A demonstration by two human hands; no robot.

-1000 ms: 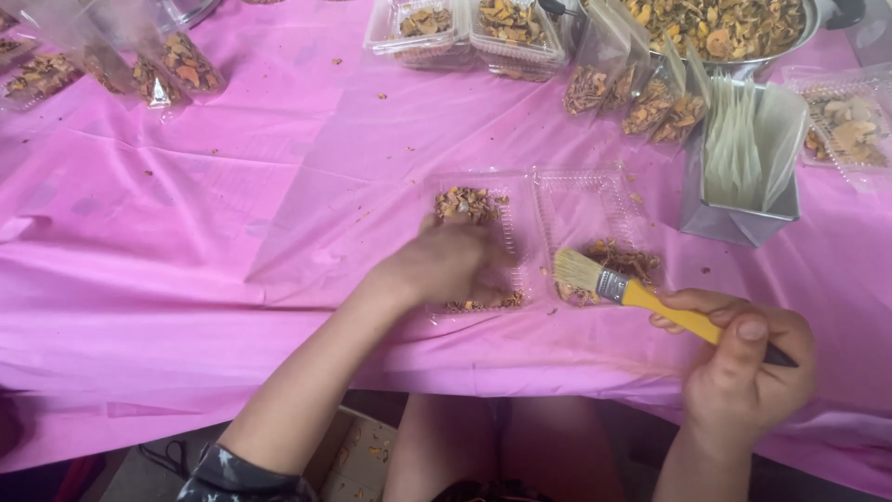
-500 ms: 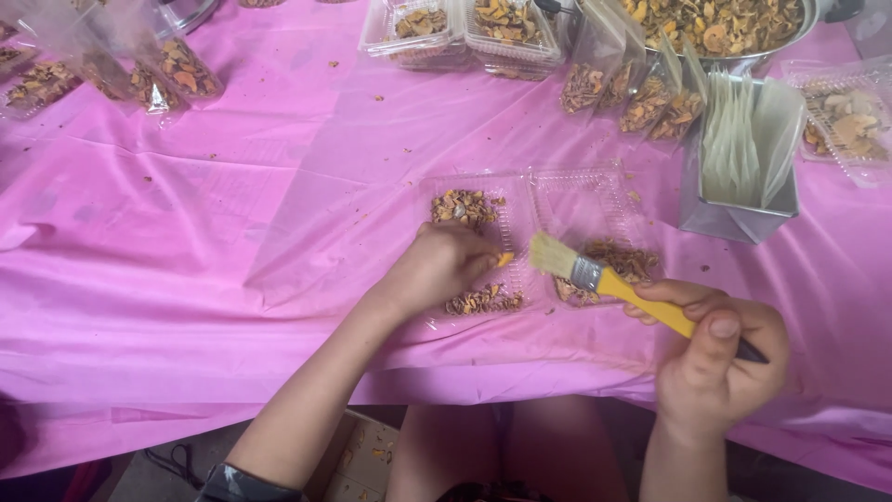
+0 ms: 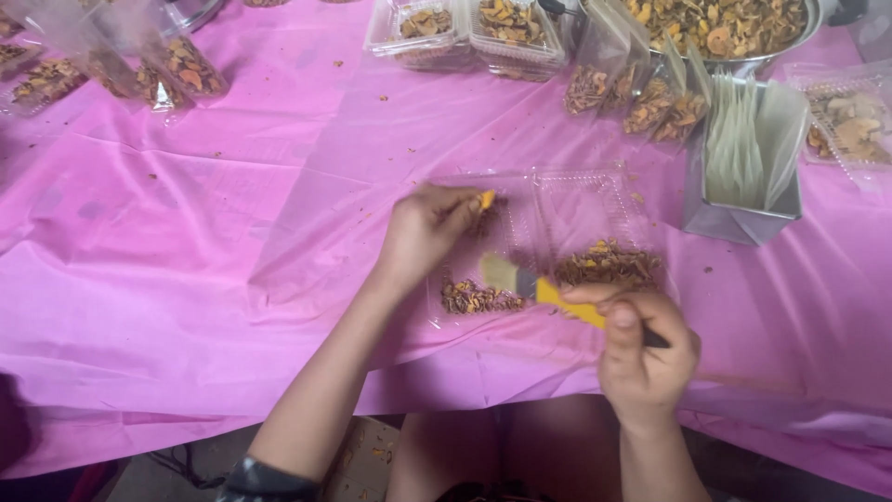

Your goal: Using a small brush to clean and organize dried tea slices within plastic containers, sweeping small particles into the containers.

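Pink tablecloth point(image 3: 186, 279) covers the table, crumbs scattered on it. Left hand point(image 3: 423, 232) rests on an open clear clamshell tray point(image 3: 576, 200) at centre, fingers curled, pinching a small orange piece point(image 3: 487, 199) at the fingertips. Right hand point(image 3: 641, 349) is closed around the yellow handle of a brush point(image 3: 539, 288), bristles lying over the tray's near half beside brown dried bits point(image 3: 478, 299). More dried bits point(image 3: 609, 265) sit in the tray's right part. Behind: filled bags point(image 3: 650, 102), metal box of empty bags point(image 3: 743, 177), filled trays point(image 3: 465, 28), big bowl point(image 3: 725, 23).
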